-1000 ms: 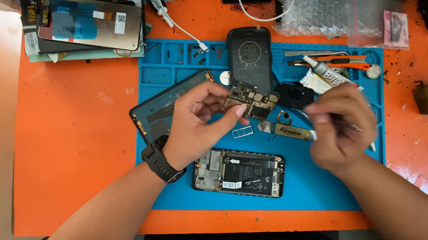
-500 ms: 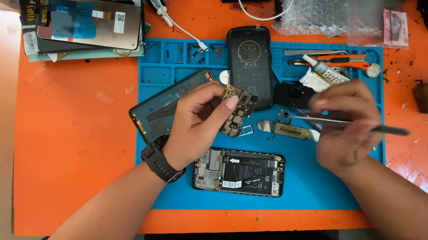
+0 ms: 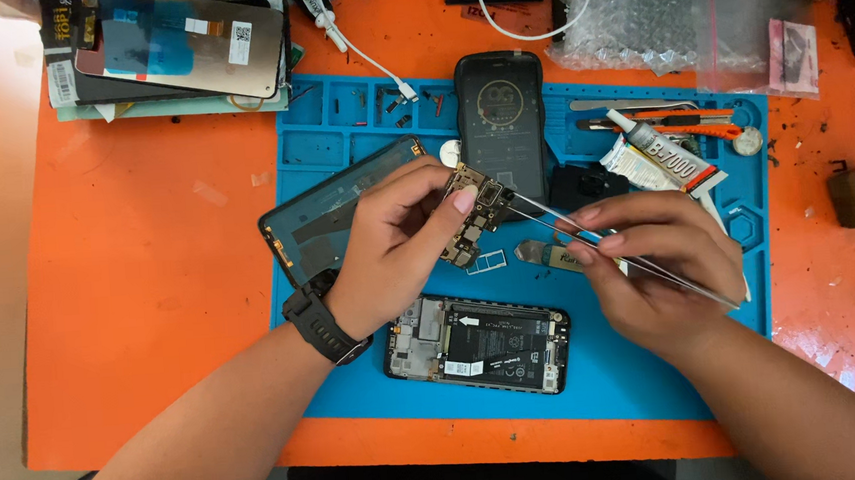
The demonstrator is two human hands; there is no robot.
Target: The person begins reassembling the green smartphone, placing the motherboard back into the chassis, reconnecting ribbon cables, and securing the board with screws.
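Over the blue repair mat (image 3: pixel 341 156), we're holding the small circuit board (image 3: pixel 473 217) up in our left hand (image 3: pixel 398 247), thumb and fingers clamped on its edges, board tilted and lifted clear of the mat. A second ago that board was sitting lower and closer to the right hand; now we're presenting it higher, just in front of the dark upright phone (image 3: pixel 501 125).

Our right hand (image 3: pixel 655 264) is pinching a pair of tweezers (image 3: pixel 609 247), fingers pressed together on the shafts. Half a second back the tweezers were pointing out to the right, away from the board. Now they're swung round, with the tips touching or just at the board's right edge; can't tell whether they're gripping anything there. Reads as moving from repositioning to actual work on the board.

Below both hands, the opened phone (image 3: pixel 477 344) is lying flat with its battery and frame exposed, not being touched. A phone back cover (image 3: pixel 321 217) is lying under the left wrist area, partly hidden. A small metal tray part (image 3: pixel 486 261) is sitting on the mat just under the board. A glue tube (image 3: pixel 658 159) is lying near the mat's right side, well apart from the tweezers.
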